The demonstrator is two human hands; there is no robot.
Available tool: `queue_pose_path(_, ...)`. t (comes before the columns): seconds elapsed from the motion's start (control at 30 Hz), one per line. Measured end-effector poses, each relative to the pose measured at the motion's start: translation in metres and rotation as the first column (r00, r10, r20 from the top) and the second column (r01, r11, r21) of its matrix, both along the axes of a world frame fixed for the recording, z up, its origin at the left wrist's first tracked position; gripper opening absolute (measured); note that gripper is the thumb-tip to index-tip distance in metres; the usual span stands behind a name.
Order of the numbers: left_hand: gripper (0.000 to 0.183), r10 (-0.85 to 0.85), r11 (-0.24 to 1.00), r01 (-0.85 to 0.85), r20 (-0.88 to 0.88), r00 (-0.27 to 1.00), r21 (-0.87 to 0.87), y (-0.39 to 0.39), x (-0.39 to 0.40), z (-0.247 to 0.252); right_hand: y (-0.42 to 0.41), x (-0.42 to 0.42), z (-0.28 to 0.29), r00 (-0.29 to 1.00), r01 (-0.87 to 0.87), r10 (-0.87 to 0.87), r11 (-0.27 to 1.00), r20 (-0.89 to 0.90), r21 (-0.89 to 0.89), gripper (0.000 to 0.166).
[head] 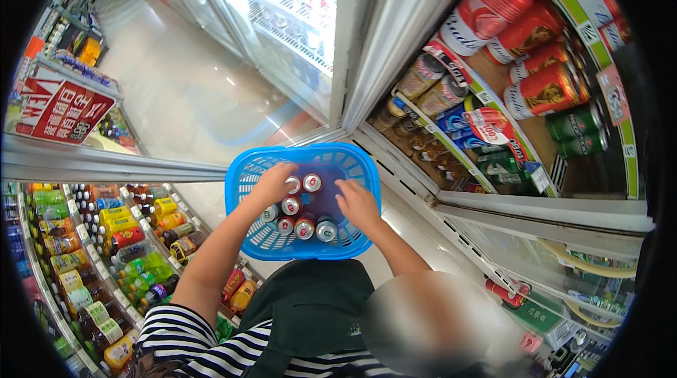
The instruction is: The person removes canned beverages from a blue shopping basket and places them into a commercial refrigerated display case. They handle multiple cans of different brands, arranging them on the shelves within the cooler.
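A blue plastic shopping basket [303,255] stands in front of my body, with several drink cans [304,228] upright in its left and near part. My left hand [276,183] reaches over the basket's left rim, its fingers at the silver-topped can [292,184] at the back left; whether it grips that can is hidden. Right of it stands another can [312,183] with a red tab. My right hand [357,202] is inside the basket's right side, fingers apart, touching no can.
An open cooler [508,87] with beer cans on shelves is at the right. A glass door [296,60] stands ahead. Shelves of bottled drinks [116,251] fill the left. A fire extinguisher [509,293] is at the lower right. A red sign [66,108] hangs at the far left.
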State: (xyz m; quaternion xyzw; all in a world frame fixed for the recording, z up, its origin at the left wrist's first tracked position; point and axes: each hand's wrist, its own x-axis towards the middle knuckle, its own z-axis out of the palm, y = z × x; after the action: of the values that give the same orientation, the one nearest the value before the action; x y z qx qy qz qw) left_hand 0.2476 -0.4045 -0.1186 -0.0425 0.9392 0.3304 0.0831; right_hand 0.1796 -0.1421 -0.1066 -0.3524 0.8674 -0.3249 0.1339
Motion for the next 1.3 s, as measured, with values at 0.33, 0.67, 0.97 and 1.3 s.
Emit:
queue_pose_path(0.33,0.059,-0.134,0.983,0.129,-0.031,0.990,-0.132,0.063,0.124,-0.057,-0.048,0.080,-0.059,0.921,-0.376,0.366,0.746,0.133,0.550,0.078)
queue_pose_path(0.67,0.067,-0.051,0.998,0.050,0.036,0.998,0.026,0.072,0.128,-0.102,-0.044,0.100,-0.091,0.926,-0.326,0.374,0.864,-0.054,0.384,0.064)
queue_pose_path(0.97,0.070,-0.052,0.979,0.058,-0.036,0.998,0.195,0.062,0.114,-0.029,-0.024,0.086,-0.045,0.961,-0.274,0.275,0.961,-0.029,0.035,0.066)
queue_pose_path(1.3,0.069,-0.198,0.939,0.212,-0.079,0.977,0.272,0.092,0.042,0.116,0.033,0.052,0.068,0.993,-0.021,0.046,0.975,0.111,-0.221,0.069)
